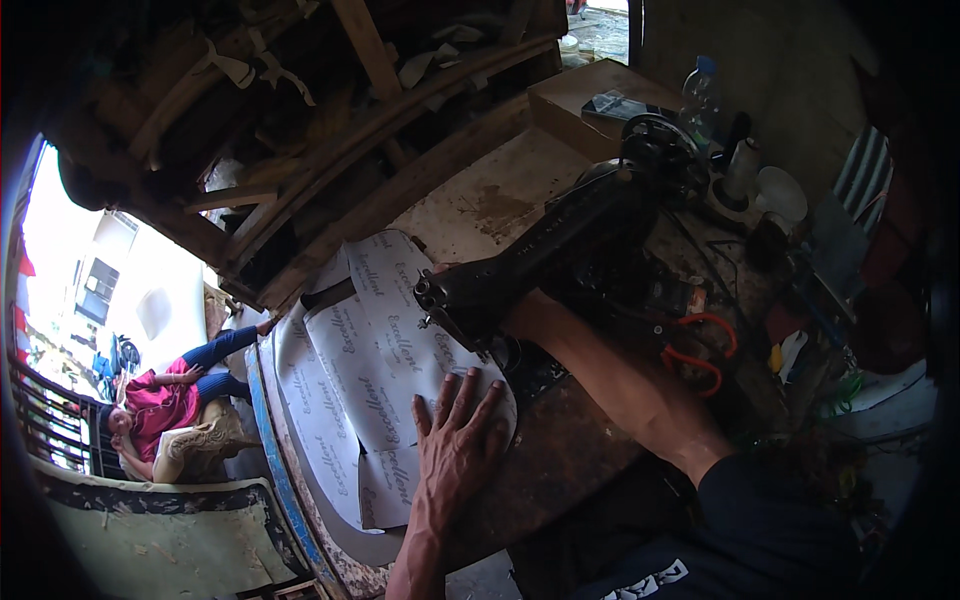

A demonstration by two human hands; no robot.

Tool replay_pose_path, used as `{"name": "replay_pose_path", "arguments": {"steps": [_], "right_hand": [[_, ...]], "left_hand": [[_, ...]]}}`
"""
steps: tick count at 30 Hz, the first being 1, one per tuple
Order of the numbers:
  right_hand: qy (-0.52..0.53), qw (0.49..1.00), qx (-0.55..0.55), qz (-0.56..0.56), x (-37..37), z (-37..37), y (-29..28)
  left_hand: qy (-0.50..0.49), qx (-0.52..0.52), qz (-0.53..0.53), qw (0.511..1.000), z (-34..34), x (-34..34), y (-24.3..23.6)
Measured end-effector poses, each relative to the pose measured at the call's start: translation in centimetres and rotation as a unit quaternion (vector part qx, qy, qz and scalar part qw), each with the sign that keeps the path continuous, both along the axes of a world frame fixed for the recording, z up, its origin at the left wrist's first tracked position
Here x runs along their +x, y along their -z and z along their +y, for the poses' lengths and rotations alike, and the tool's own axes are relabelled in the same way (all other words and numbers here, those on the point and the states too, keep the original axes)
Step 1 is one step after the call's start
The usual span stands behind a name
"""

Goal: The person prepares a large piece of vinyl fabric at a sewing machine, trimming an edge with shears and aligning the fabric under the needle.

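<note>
My left hand [460, 430] lies flat with fingers spread on a white sheet material [385, 370] printed with grey lettering. The sheet is layered and folded, and its far end reaches under the head of a black sewing machine [560, 230]. My right forearm [640, 400] reaches in from the right, and its wrist passes behind the machine's arm. The machine hides the fingers of my right hand, so what they touch is not visible. Both the sheet and the machine rest on a worn brown table [560, 475].
Orange-handled scissors [715, 350] lie right of my forearm. Behind the machine are a cardboard box [570, 95], a phone [620, 108], a plastic bottle [700, 100] and a thread spool [742, 165]. A wooden frame [380, 110] stands at the back; a person [175, 400] reclines at far left.
</note>
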State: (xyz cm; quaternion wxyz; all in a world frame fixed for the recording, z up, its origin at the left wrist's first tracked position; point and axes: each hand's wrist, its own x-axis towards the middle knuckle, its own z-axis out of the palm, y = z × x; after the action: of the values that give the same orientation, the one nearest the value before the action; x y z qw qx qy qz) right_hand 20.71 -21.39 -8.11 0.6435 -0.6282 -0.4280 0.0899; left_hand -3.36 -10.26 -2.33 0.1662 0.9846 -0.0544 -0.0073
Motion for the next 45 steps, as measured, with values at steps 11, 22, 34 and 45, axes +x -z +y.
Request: {"name": "replay_pose_path", "arguments": {"steps": [11,22,34,45], "right_hand": [[0.544,0.752,-0.189,-0.320,-1.6,-18.6,-20.7],[0.266,0.620,-0.700,-0.235,16.5,-16.9,-22.6],[0.507,0.748,-0.376,-0.206,3.7,-22.4,-21.1],[0.345,0.668,-0.620,-0.223,11.6,-19.2,-21.9]], "left_hand": [[-0.010,0.026,0.010,1.000,0.1,0.0,-0.4],[-0.021,0.008,0.035,0.999,0.4,-0.5,-0.2],[-0.027,0.010,0.041,0.999,0.5,-0.5,0.0],[-0.024,0.009,0.037,0.999,0.4,-0.8,0.1]]}}
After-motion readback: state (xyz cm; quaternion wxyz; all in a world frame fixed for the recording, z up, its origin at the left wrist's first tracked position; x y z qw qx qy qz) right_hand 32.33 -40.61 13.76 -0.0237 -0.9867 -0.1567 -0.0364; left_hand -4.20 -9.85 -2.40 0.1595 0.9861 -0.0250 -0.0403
